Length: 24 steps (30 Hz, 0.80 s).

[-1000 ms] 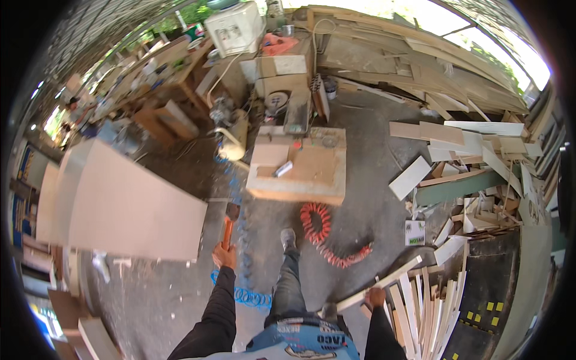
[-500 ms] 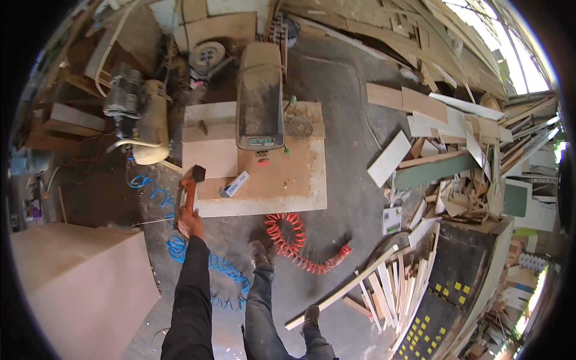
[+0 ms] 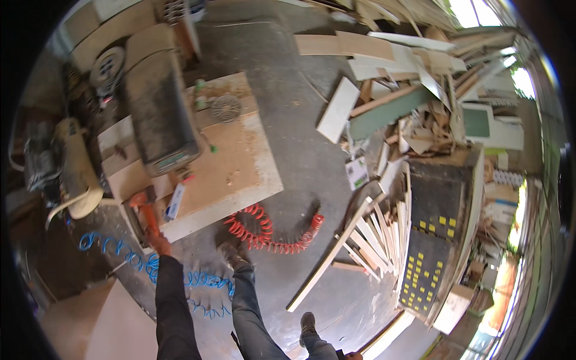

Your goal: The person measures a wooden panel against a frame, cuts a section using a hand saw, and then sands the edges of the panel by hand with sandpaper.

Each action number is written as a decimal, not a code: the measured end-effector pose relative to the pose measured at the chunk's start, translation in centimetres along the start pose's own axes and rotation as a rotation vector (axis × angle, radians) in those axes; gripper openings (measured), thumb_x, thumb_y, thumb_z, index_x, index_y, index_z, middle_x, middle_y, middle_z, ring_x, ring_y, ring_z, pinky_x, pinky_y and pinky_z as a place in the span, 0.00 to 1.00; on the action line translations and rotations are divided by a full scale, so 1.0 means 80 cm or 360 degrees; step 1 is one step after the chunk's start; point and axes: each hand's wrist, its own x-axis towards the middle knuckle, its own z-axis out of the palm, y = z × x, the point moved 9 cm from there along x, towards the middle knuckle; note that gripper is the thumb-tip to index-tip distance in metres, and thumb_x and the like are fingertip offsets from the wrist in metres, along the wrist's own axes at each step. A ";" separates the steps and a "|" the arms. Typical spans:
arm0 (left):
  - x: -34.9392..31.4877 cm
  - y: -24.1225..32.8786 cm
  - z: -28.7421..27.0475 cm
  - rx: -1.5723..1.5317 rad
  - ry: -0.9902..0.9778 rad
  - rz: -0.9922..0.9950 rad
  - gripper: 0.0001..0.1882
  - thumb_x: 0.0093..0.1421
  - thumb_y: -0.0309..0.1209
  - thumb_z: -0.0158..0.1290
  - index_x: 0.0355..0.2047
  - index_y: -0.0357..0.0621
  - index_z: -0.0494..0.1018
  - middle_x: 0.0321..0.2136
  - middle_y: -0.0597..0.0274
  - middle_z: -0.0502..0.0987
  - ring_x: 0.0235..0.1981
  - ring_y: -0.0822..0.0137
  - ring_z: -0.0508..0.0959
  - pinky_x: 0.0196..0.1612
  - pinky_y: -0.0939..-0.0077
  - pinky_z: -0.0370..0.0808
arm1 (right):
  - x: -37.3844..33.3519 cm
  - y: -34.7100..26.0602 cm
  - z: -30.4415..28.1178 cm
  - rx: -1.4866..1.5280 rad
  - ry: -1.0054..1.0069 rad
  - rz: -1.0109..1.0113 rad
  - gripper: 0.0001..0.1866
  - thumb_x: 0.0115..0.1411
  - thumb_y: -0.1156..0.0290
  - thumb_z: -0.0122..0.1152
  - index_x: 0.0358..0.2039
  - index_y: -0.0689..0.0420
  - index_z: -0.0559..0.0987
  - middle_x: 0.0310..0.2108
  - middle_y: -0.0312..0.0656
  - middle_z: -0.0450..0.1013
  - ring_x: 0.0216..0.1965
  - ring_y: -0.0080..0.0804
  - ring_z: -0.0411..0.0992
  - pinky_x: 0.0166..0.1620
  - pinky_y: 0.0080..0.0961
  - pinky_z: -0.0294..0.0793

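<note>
My left hand, in a dark sleeve, is wrapped round the handle of an orange tool with a blocky dark head. The tool lies over the near left corner of a low wooden worktable; whether it rests on the top I cannot tell. Right beside it is a small white and blue box. Behind that stands a long, dusty dark machine with a red part at its near end. Just a bit of my right hand shows at the lower edge, its fingers mostly cut off.
Blue coiled hose and red coiled hose lie on the floor near my feet. A tan tank stands left of the worktable. Wood strips and offcuts are piled on the right, by a black panel with yellow squares.
The view has swung to the right, so the worktable sits further left and tilted. A bit of my right hand has come in at the lower edge. My left hand still grips the orange tool.
</note>
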 end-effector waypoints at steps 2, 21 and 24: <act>0.034 -0.007 -0.029 0.0839 0.0009 0.0522 0.22 0.50 0.14 0.51 0.49 0.32 0.70 0.45 0.41 0.73 0.46 0.41 0.73 0.52 0.53 0.71 | 0.012 0.002 0.020 0.0402 -0.0185 0.0176 0.15 0.58 0.54 0.52 0.31 0.47 0.83 0.30 0.40 0.81 0.31 0.37 0.79 0.34 0.44 0.78; -0.489 0.124 0.126 0.0736 -0.1723 0.0589 0.10 0.52 0.29 0.62 0.32 0.35 0.82 0.23 0.53 0.80 0.24 0.62 0.81 0.34 0.64 0.80 | 0.056 -0.106 0.198 0.2085 0.0274 0.0789 0.18 0.58 0.51 0.56 0.42 0.42 0.86 0.47 0.44 0.79 0.50 0.49 0.76 0.55 0.41 0.74; -0.630 0.147 0.147 0.0746 -0.1907 0.0624 0.11 0.54 0.26 0.61 0.37 0.32 0.81 0.22 0.57 0.80 0.21 0.64 0.80 0.30 0.68 0.79 | 0.050 -0.064 0.252 0.2289 0.0482 0.0904 0.17 0.59 0.53 0.57 0.41 0.46 0.86 0.41 0.44 0.81 0.45 0.46 0.78 0.51 0.39 0.77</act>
